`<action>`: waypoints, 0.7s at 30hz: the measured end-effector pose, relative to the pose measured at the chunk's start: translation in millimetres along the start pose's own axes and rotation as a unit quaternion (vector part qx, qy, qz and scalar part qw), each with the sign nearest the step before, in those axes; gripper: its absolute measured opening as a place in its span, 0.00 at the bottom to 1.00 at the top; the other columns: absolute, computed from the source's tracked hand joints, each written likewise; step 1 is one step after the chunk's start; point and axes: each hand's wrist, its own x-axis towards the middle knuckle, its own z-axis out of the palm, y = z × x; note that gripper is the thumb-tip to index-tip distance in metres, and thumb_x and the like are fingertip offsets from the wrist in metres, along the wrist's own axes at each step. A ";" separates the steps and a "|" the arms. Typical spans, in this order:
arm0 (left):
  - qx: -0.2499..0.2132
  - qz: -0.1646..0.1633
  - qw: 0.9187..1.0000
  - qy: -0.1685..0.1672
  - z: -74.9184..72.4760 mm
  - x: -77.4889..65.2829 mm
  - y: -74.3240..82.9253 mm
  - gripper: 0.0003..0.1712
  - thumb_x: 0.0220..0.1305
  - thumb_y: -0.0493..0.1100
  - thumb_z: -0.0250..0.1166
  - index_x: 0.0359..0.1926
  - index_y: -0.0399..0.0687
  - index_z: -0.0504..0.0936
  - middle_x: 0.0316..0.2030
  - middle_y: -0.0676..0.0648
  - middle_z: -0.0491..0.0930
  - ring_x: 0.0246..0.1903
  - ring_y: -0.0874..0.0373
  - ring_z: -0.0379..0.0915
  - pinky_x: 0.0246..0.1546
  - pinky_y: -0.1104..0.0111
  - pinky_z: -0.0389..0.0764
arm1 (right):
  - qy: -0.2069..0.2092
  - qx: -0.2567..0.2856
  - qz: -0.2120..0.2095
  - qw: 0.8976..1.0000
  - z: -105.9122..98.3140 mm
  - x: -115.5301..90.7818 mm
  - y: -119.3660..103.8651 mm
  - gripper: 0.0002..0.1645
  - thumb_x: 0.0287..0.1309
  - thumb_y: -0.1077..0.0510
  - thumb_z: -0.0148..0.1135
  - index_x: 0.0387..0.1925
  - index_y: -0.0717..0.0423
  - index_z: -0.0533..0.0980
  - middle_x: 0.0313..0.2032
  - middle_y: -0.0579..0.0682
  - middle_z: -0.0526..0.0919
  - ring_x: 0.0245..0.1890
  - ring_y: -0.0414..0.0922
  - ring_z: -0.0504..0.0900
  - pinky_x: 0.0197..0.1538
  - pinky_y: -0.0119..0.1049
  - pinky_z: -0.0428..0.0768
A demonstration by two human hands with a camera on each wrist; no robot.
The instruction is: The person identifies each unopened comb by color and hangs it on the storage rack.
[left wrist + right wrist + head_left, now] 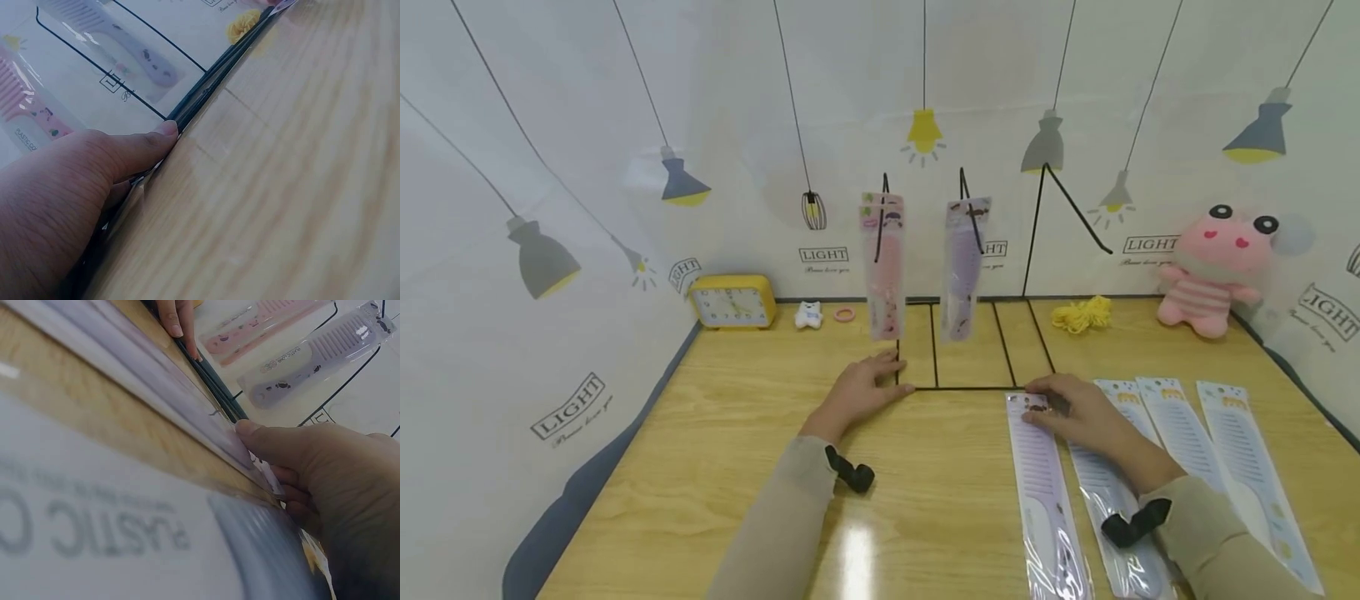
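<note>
A black wire display rack (962, 388) lies with its flat base on the table and its upright hooks behind. My left hand (861, 392) grips the base's left front corner, thumb on the wire (187, 109). My right hand (1086, 417) holds the right front corner; in the right wrist view one fingertip presses the wire. That hand also overlaps the top of a packaged purple comb (1041, 492) lying flat. On the left hook hang pink comb packs (886, 275); on the middle hook hangs a purple comb pack (961, 275). The right hook (1078, 204) holds nothing.
Packaged blue combs (1255, 467) lie side by side at the right. Along the back stand a yellow clock (733, 302), a small white figure (808, 315), a pink ring (844, 314), yellow cord (1081, 314) and a pink plush frog (1213, 267). A printed sheet covers the wall.
</note>
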 end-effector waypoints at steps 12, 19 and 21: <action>0.007 0.000 1.000 -0.003 -3.7 1.1 4.0 0.38 0.65 0.70 0.61 0.70 0.60 0.74 0.75 0.55 0.60 0.75 0.54 0.52 0.74 0.54 0.56 | -0.020 -0.003 0.025 0.999 -1.4 3.8 -1.7 0.28 0.57 0.44 0.74 0.53 0.55 0.81 0.51 0.51 0.83 0.54 0.54 0.78 0.57 0.57 0.76; 0.005 0.003 1.000 -0.005 -2.4 0.3 1.8 0.39 0.64 0.71 0.61 0.70 0.61 0.73 0.75 0.56 0.60 0.75 0.54 0.52 0.74 0.55 0.55 | -0.017 -0.009 0.026 0.999 -1.0 1.8 -4.3 0.27 0.55 0.44 0.75 0.52 0.55 0.82 0.49 0.50 0.82 0.52 0.53 0.79 0.55 0.56 0.77; 0.001 0.002 1.000 -0.005 -3.0 -0.7 1.7 0.38 0.64 0.71 0.61 0.70 0.61 0.73 0.75 0.56 0.60 0.75 0.55 0.52 0.74 0.55 0.55 | -0.017 -0.014 0.028 0.999 0.0 1.6 -3.5 0.28 0.55 0.43 0.75 0.51 0.55 0.82 0.49 0.49 0.82 0.51 0.52 0.78 0.53 0.55 0.78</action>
